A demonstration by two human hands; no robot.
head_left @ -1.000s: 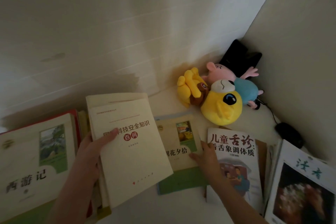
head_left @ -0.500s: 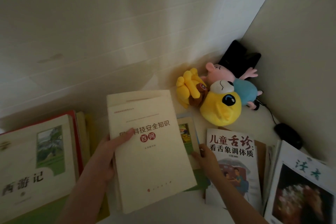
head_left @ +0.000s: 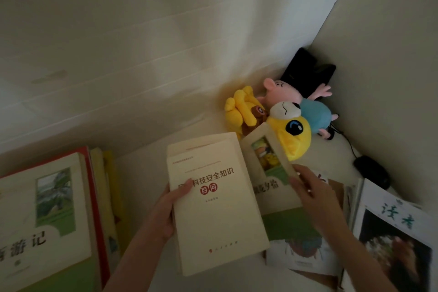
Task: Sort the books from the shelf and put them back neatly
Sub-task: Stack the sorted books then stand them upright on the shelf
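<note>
Head view: left hand [head_left: 163,211] grips the cream paperback [head_left: 218,216] by its left edge. Right hand [head_left: 312,192] pinches the tilted green-covered book [head_left: 272,173] beside it, before the yellow plush toy [head_left: 294,135]. Best to level both and align their edges before stacking.

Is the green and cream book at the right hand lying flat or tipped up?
Tipped up: the right hand grips the green and cream book, whose top corner overlaps the yellow plush toy.

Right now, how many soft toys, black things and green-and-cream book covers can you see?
Soft toys: 2, the yellow plush animal and the pink plush pig in blue.
Black things: 2, the black corded computer mouse and the black flat case.
Green-and-cream book covers: 2, the large left book and the tilted held book.
Total: 6
</note>
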